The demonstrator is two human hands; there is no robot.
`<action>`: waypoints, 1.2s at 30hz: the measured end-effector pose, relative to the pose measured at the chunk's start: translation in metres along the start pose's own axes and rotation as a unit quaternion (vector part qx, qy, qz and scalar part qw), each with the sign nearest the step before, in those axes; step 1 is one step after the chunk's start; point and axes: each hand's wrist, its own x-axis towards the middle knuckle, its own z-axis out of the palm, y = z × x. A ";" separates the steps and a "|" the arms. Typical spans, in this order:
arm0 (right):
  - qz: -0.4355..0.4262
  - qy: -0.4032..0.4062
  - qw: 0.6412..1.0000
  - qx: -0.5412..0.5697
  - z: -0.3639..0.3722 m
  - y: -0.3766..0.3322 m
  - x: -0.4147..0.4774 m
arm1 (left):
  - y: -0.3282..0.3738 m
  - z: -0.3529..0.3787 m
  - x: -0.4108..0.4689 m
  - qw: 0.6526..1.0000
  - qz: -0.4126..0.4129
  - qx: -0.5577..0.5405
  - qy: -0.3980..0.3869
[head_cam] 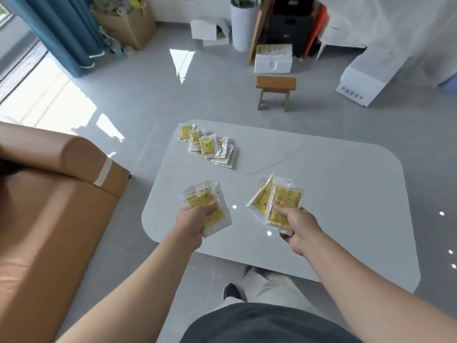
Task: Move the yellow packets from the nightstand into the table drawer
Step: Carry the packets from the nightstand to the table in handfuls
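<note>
Gripping a small stack of yellow packets (pixel 201 198), the left hand (pixel 191 220) is hovering above the near left corner of the white desk (pixel 333 199), its thumb pressing on the top packet and its fingers curling underneath. The right hand (pixel 296 225) is pinching a fanned bunch (pixel 285 198) of the same packets, thumb lying across the front one, above the desk closer to the middle of the near edge. Both hands are holding their loads tilted up off the surface, with bare desk showing between them. A loose pile (pixel 210 147) of more packets is lying overlapped near the far left corner of the desk, well apart from both hands. A brown sofa (pixel 49 206) is sitting beside the desk's left edge, and a small wooden stool (pixel 275 90) is standing on the grey floor (pixel 138 100) beyond the far edge.
</note>
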 end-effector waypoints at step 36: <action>0.072 0.099 0.985 -0.124 0.124 -0.118 0.257 | 0.113 0.088 0.251 0.998 -0.052 0.014 -0.019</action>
